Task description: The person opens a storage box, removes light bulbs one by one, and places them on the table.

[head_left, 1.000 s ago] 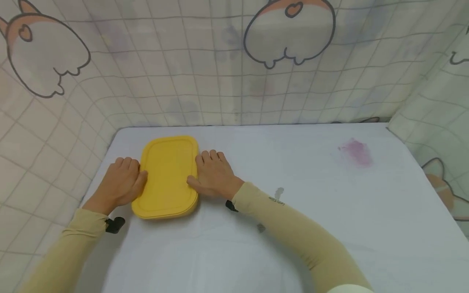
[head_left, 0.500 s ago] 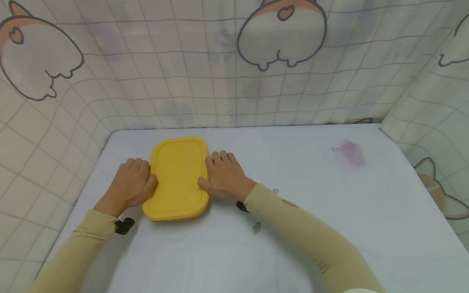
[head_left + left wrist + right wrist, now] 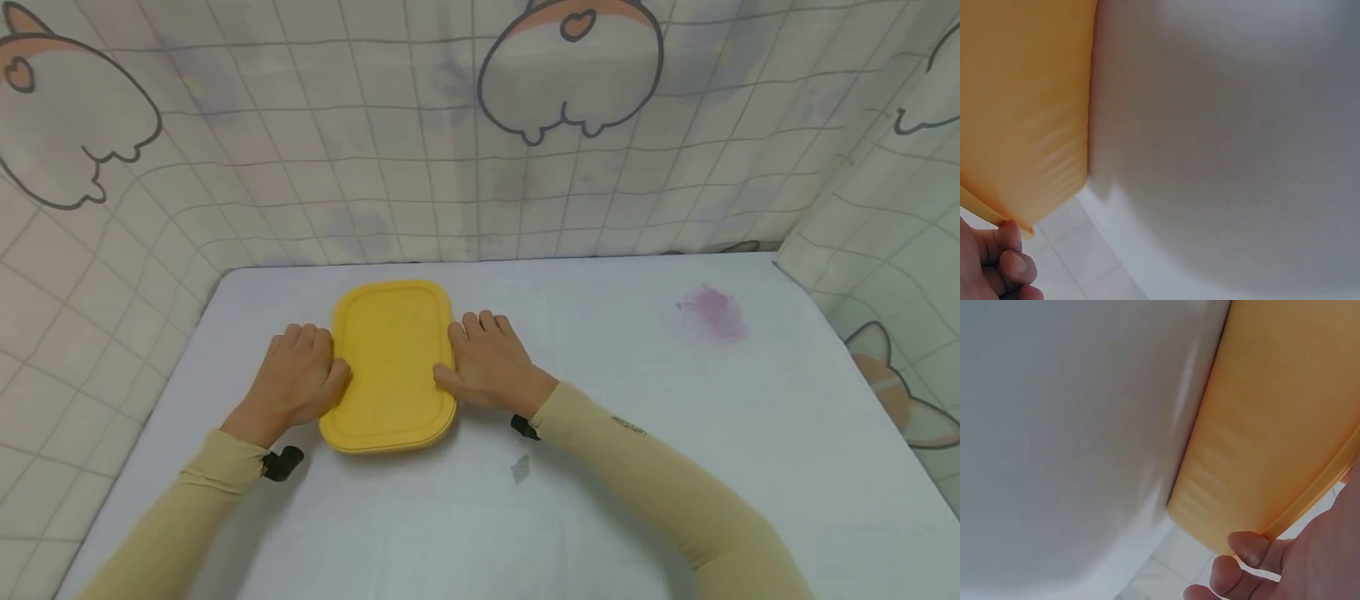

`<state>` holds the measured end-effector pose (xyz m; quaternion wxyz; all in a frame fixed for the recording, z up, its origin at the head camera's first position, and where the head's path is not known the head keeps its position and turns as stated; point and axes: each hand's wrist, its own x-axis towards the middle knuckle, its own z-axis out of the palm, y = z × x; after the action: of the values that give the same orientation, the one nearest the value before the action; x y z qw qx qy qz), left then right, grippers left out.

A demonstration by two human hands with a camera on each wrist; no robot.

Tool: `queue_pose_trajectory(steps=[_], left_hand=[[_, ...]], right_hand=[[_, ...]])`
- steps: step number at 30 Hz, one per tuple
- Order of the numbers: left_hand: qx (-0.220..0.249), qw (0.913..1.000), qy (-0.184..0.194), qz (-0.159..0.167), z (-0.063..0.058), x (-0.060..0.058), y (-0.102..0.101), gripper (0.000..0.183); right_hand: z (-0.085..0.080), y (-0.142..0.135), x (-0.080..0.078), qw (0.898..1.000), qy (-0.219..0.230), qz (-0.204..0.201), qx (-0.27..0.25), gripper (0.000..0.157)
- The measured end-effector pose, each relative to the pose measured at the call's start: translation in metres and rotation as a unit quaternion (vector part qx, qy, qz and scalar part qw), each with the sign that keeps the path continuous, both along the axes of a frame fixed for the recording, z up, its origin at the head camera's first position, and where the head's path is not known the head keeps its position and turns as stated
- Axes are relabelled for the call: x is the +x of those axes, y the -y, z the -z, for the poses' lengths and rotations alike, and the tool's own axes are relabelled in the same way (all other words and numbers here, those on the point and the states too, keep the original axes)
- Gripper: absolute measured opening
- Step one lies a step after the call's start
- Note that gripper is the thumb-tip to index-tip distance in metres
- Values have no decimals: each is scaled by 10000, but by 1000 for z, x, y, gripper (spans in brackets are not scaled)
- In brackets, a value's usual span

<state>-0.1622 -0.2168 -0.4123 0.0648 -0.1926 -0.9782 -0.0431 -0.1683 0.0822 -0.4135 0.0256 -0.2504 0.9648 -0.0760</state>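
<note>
A yellow lidded box [image 3: 392, 358] rests on the white table, left of the middle in the head view. My left hand [image 3: 298, 372] holds its left rim, thumb over the lid's edge and fingers curled below it. On the opposite side, my right hand [image 3: 491, 360] grips the right rim with its thumb on the lid. The left wrist view shows the ribbed side wall of the yellow box [image 3: 1029, 112] and my curled fingers [image 3: 1009, 236] under the rim. In the right wrist view, fingertips [image 3: 1246, 547] hook beneath the lip. What the box contains is hidden.
The white table [image 3: 637, 333] has a pink stain [image 3: 714, 313] at the back right and a small grey mark [image 3: 521, 469] near the box. A checked curtain [image 3: 450, 167] printed with cartoon animals borders the back and both sides.
Both hands have moved to the right along the table with the yellow box held between them. The head view has turned slightly to the right. The grip looks the same.
</note>
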Motion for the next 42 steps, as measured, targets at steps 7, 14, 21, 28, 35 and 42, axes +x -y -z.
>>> queue_pose_trajectory(steps=[7, 14, 21, 28, 35, 42], left_hand=[[66, 10000, -10, 18, -1, 2, -19, 23], [146, 9998, -56, 106, -1, 1, -35, 23], [198, 9997, -8, 141, 1, -1, -46, 23], [330, 9992, 118, 189, 3, 0, -61, 22], [318, 9991, 108, 260, 3, 2, -73, 22], [374, 9988, 166, 277, 3, 6, -83, 22]], right_hand=[[-1, -18, 2, 9999, -98, 11, 114, 50], [1, -34, 5, 9997, -217, 21, 125, 48], [0, -47, 8, 9996, -281, 24, 72, 48], [1, -63, 12, 9996, -264, 95, 6, 47], [5, -76, 16, 9994, -286, 186, 11, 47], [4, -85, 22, 9992, -309, 237, -5, 48]])
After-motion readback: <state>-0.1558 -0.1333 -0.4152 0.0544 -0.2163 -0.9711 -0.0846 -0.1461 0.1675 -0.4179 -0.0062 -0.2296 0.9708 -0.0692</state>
